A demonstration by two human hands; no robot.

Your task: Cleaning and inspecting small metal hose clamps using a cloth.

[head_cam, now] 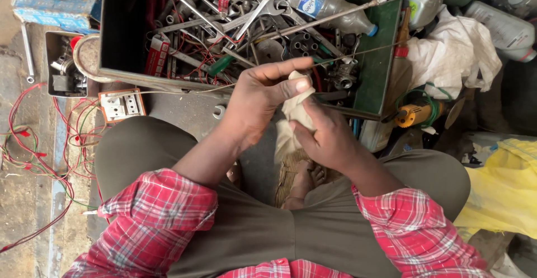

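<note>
I am wiping a thin metal rod (358,51) with a pale cloth rag (291,118), judging by how both hands are gathering at 1 spot on it; the rod is running from the open toolbox (380,71) on my right, across my fingers, and out to the left over the floor. My left hand (254,102) is pinching closed, thumb and forefinger pressing the top fold of the rag where the rod is passing through. My right hand (327,135) is curling loosely around the lower part of the rag, fingers half closed and bunching the cloth against the palm. The rag is hanging just above my sandalled foot (302,183), between my knees. In my judgement the next move is calling for a firm pinch and a steady pull of the rod through the cloth, keeping it straight so it is not bending. The toolbox is holding spanners (254,12), red wires and a plastic bottle (327,1). A yellow power tool (417,113) is lying just beside the toolbox, and a switch plate (120,105) is resting near my left knee.
</note>
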